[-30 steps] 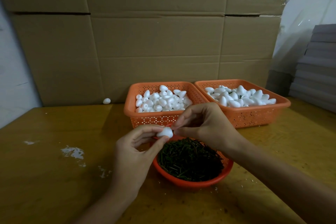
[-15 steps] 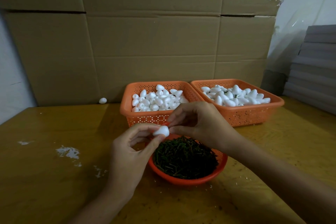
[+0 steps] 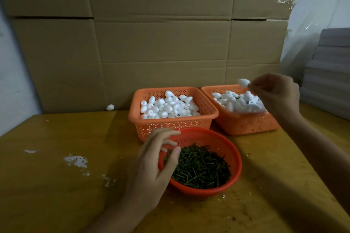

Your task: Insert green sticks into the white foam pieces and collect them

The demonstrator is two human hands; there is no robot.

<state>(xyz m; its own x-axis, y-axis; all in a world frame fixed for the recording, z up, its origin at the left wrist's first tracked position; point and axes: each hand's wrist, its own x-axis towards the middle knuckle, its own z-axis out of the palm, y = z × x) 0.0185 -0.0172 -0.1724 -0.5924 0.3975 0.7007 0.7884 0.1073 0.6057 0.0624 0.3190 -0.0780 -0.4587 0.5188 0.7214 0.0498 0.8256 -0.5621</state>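
Observation:
My right hand hovers over the right orange basket and pinches a white foam piece at its fingertips. That basket holds foam pieces, some with green stick ends showing. The left orange basket is full of plain white foam pieces. A round orange bowl in front holds a heap of green sticks. My left hand hangs at the bowl's left rim, fingers loosely curled and holding nothing.
Everything stands on a yellow wooden table with white foam crumbs at the left. One stray foam piece lies by the cardboard wall behind. Grey stacked sheets are at the right.
My right hand has carried the foam piece away from my left hand, up and right over the right basket. My left hand let go of it and dropped toward the bowl.

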